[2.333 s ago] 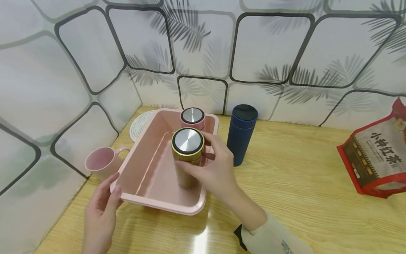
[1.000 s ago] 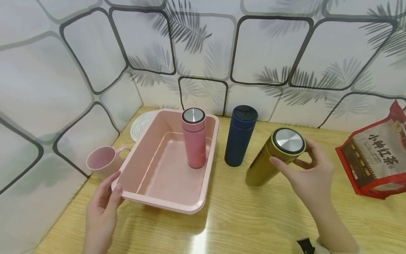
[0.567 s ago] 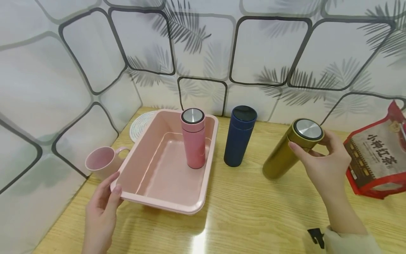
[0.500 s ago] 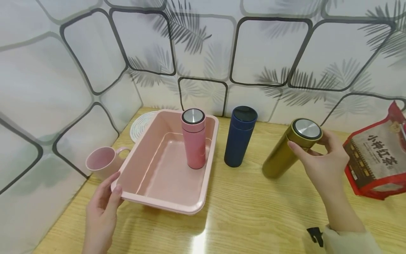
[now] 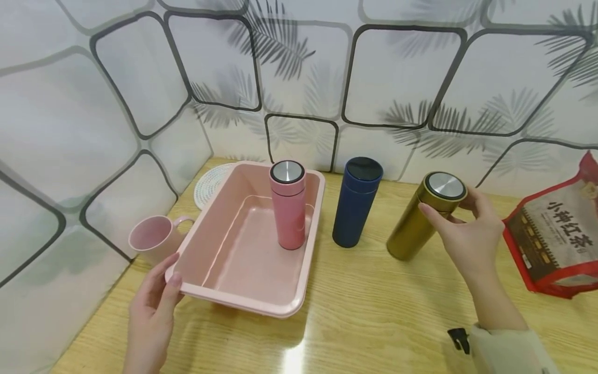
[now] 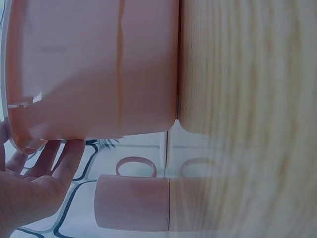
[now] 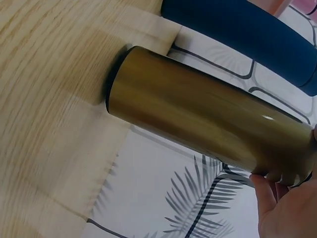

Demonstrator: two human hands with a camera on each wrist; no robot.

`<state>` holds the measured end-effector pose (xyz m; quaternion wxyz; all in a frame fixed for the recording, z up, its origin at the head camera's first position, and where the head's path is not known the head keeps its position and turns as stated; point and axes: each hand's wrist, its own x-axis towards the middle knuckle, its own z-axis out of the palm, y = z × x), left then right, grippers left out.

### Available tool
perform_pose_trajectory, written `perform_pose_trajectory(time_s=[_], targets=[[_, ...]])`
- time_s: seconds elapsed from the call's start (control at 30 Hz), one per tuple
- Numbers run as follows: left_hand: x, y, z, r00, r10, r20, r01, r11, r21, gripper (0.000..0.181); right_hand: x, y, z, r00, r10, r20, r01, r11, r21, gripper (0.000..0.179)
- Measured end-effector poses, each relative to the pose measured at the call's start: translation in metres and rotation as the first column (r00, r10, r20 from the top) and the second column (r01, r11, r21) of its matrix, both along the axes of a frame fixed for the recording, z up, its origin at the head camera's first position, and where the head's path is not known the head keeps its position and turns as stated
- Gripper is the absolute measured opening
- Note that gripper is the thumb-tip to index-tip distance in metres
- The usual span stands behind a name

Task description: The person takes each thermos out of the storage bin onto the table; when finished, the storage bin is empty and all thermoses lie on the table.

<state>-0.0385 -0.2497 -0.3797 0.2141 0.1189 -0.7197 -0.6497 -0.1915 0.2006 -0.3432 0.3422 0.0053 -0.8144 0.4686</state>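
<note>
One gold flask (image 5: 415, 224), steel-topped, upright or nearly so, on the right part of the surface (image 5: 374, 322), forward of the back edge; base contact not certain. Right hand (image 5: 471, 234): grip clamped around the flask near its top. Left of it, apart: one blue flask (image 5: 356, 208), upright. Right, near the hand: one red-edged bag (image 5: 553, 234). Farther left: one pink basin (image 5: 240, 303), with one pink flask (image 5: 289, 218) upright inside by the right wall. Left hand (image 5: 151, 309): grip pinched on the basin's front left corner. Near the basin's left side: one pink mug (image 5: 155, 241). Toward the surface's back left corner: one round mat (image 5: 208, 184), partly hidden.

Risks, as judged: tipping of the gold flask, from release on an uneven base; nudging of the bag, from a rightward swing; bumping of the mug, from a leftward push on the basin.

Edges: back and left against patterned wall (image 5: 397, 75); front out of view. Room for moving: widest forward of the gold flask; narrow between basin and blue flask.
</note>
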Motion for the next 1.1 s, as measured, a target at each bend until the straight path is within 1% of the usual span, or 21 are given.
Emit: perform_pose_trajectory(time_s=[0.23, 0.43, 0.53, 0.77, 0.97, 1.1], targets=[[-0.0001, -0.0006, 0.0012, 1.000, -0.009, 0.001, 0.009, 1.000, -0.005, 0.037, -0.0063, 0.0029, -0.0015, 1.000, 0.030, -0.009, -0.029, 0.999, 0.014, 0.057], [0.0004, -0.0002, 0.0014, 1.000, -0.008, -0.002, 0.008, 1.000, -0.002, 0.037, -0.0082, 0.0035, -0.0045, 0.998, 0.052, -0.018, -0.052, 0.998, 0.021, 0.058], [0.0006, 0.0001, 0.0014, 1.000, -0.010, -0.004, 0.010, 1.000, -0.001, 0.037, -0.0083, 0.0031, -0.0050, 0.998, 0.051, -0.023, -0.051, 0.998, 0.022, 0.057], [0.0007, 0.0015, 0.0008, 1.000, -0.010, -0.022, 0.010, 1.000, 0.008, 0.036, -0.0069, 0.0033, -0.0064, 0.999, 0.047, -0.004, -0.047, 0.999, 0.014, 0.057], [0.0004, 0.0024, 0.0007, 1.000, -0.003, -0.022, 0.003, 1.000, 0.017, 0.036, -0.0070, 0.0026, -0.0060, 0.999, 0.047, 0.012, -0.047, 0.999, -0.004, 0.059], [0.0003, 0.0025, 0.0005, 1.000, -0.003, -0.026, 0.003, 1.000, 0.021, 0.036, -0.0067, 0.0016, -0.0059, 0.998, 0.047, 0.036, -0.046, 0.999, -0.019, 0.060]])
